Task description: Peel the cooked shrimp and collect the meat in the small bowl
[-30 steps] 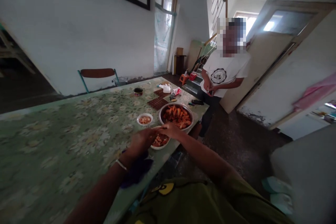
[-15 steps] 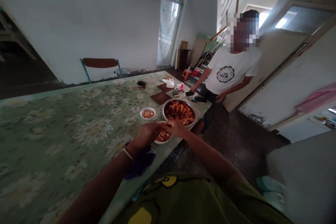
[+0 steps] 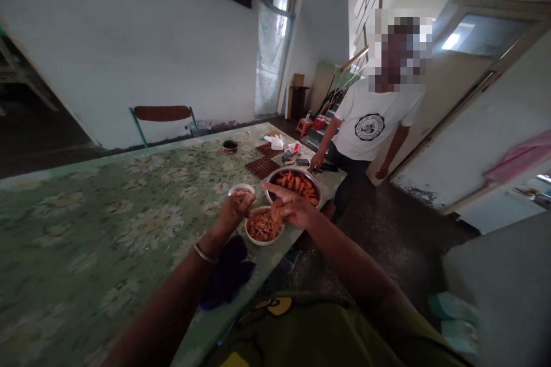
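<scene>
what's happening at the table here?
A person sits at a floral-covered table, both hands raised over a white bowl of orange food scraps. The right hand holds an orange piece, apparently a shrimp; the left hand is closed just beside it, its contents unclear. Behind sit a metal bowl of orange pieces and a small white bowl. A second person stands at the far end, one hand on the table.

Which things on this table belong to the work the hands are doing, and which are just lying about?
In use:
- left hand
- right hand, holding an orange piece
- white bowl
- metal basin

Lying about:
- small bowl
- dark tin
- brown trays
- purple cloth
</scene>
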`<state>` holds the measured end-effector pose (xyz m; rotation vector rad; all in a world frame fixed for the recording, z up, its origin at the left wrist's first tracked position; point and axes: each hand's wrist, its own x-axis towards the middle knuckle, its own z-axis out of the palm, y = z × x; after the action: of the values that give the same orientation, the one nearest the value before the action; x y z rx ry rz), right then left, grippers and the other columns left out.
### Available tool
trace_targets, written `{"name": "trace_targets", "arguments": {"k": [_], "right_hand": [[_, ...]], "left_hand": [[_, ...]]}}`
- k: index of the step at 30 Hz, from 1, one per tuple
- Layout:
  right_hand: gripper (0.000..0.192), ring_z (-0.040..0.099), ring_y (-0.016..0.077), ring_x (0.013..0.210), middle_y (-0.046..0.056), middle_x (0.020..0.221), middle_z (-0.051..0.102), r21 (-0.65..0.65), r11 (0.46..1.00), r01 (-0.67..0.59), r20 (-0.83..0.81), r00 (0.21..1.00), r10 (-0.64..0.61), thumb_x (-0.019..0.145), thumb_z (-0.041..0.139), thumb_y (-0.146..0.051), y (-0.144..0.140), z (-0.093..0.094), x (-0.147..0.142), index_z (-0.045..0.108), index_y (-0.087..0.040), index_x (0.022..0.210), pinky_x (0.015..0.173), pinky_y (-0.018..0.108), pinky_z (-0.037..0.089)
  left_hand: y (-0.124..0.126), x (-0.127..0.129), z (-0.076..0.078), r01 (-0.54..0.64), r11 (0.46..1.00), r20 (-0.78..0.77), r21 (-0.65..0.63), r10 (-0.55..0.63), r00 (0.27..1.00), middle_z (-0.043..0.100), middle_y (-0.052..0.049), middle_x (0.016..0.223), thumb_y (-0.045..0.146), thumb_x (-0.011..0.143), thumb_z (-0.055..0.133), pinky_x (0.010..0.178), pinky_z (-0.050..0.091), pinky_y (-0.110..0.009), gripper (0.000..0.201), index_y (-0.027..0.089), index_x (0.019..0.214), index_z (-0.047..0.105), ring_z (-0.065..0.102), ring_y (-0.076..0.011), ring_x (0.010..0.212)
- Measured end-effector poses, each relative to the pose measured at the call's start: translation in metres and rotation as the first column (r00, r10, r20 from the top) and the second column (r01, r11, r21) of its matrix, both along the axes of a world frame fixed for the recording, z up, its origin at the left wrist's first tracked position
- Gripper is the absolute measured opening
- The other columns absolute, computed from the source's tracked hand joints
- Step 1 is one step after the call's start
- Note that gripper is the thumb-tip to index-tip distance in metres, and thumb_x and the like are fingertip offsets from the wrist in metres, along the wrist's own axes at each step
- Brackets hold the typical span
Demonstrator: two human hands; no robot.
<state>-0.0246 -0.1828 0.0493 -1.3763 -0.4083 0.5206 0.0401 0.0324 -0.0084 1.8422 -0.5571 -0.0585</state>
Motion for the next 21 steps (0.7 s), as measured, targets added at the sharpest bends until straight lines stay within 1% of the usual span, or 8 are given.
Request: {"name": "trace_targets", "arguments": {"k": [3, 5, 7, 9, 11, 14, 19, 21], "right_hand": [[0.068, 0.048, 0.0094, 0.054, -0.006, 0.066, 0.064, -0.091, 0.994, -0.066, 0.023, 0.997, 0.069, 0.076, 0.074, -0.027, 0.002, 0.007, -0.003, 0.064, -0.017, 0.142, 0.054, 0.021, 0.037], [0.045, 0.051, 0.0101, 0.056, -0.002, 0.067, 0.065, -0.066, 0.991, -0.12, 0.054, 0.991, 0.124, 0.075, 0.075, -0.031, 0.007, 0.014, -0.001, 0.076, -0.015, 0.118, 0.054, 0.021, 0.038], [0.05, 0.054, 0.0118, 0.055, -0.001, 0.068, 0.065, 0.03, 0.981, -0.191, 0.061, 0.98, 0.189, 0.079, 0.071, -0.036, 0.02, 0.024, 0.001, 0.075, -0.017, 0.126, 0.055, 0.023, 0.041], [0.049, 0.05, 0.0102, 0.054, -0.003, 0.067, 0.063, -0.09, 0.953, -0.29, 0.064, 0.953, 0.296, 0.081, 0.072, -0.038, 0.039, 0.039, 0.0, 0.076, -0.019, 0.126, 0.054, 0.022, 0.04], [0.036, 0.051, 0.0098, 0.056, -0.003, 0.067, 0.064, -0.264, 0.891, -0.368, 0.069, 0.915, 0.398, 0.082, 0.074, -0.041, 0.056, 0.055, -0.005, 0.081, -0.021, 0.111, 0.056, 0.022, 0.042], [0.039, 0.062, 0.0138, 0.064, 0.002, 0.072, 0.071, -0.313, 0.814, -0.489, 0.011, 0.855, 0.518, 0.079, 0.076, -0.059, 0.06, 0.072, -0.009, 0.083, -0.022, 0.091, 0.063, 0.025, 0.051], [0.058, 0.071, 0.0207, 0.076, 0.011, 0.082, 0.077, -0.322, 0.746, -0.582, -0.081, 0.802, 0.591, 0.073, 0.079, -0.072, 0.031, 0.066, -0.002, 0.083, -0.017, 0.089, 0.07, 0.028, 0.055], [0.06, 0.07, 0.019, 0.075, 0.009, 0.084, 0.077, -0.347, 0.786, -0.511, -0.067, 0.85, 0.523, 0.075, 0.08, -0.069, 0.022, 0.05, 0.004, 0.082, -0.014, 0.099, 0.069, 0.027, 0.054]], "left_hand": [[0.001, -0.012, -0.004, -0.023, 0.999, 0.025, -0.038, 0.024, 0.999, 0.057, -0.003, 0.052, 0.078, 0.092, 0.043, 0.057, 0.039, -0.028, 0.07, 0.021, 0.053, 0.053, 0.05, -0.0142, 0.053], [0.001, -0.019, -0.008, -0.066, 0.996, 0.022, -0.066, 0.068, 0.997, 0.057, -0.003, 0.054, 0.08, 0.093, 0.04, 0.058, 0.042, -0.029, 0.072, 0.021, 0.054, 0.052, 0.051, -0.0142, 0.054], [0.001, -0.022, -0.011, -0.133, 0.986, -0.023, -0.104, 0.132, 0.991, 0.058, -0.003, 0.055, 0.073, 0.101, 0.03, 0.064, 0.048, -0.03, 0.073, 0.021, 0.055, 0.052, 0.055, -0.0139, 0.057], [0.003, -0.022, -0.013, -0.205, 0.972, -0.107, -0.112, 0.193, 0.975, 0.055, -0.001, 0.055, 0.068, 0.105, 0.029, 0.063, 0.048, -0.029, 0.07, 0.022, 0.057, 0.049, 0.053, -0.0122, 0.055], [0.005, -0.024, -0.015, -0.235, 0.965, -0.165, -0.12, 0.214, 0.963, 0.052, 0.001, 0.056, 0.065, 0.108, 0.028, 0.061, 0.047, -0.028, 0.068, 0.022, 0.059, 0.049, 0.052, -0.0111, 0.055], [0.012, -0.03, -0.017, -0.249, 0.954, -0.159, -0.169, 0.223, 0.962, 0.057, -0.001, 0.058, 0.064, 0.108, 0.029, 0.069, 0.052, -0.028, 0.07, 0.021, 0.06, 0.056, 0.057, -0.0116, 0.059], [0.027, -0.037, -0.026, -0.252, 0.939, -0.161, -0.233, 0.219, 0.963, 0.064, -0.005, 0.058, 0.071, 0.102, 0.04, 0.071, 0.053, -0.031, 0.071, 0.019, 0.059, 0.062, 0.061, -0.0152, 0.06], [0.03, -0.034, -0.029, -0.251, 0.938, -0.184, -0.237, 0.211, 0.96, 0.067, -0.005, 0.06, 0.074, 0.098, 0.044, 0.069, 0.054, -0.032, 0.069, 0.019, 0.062, 0.064, 0.063, -0.0169, 0.061]]}}
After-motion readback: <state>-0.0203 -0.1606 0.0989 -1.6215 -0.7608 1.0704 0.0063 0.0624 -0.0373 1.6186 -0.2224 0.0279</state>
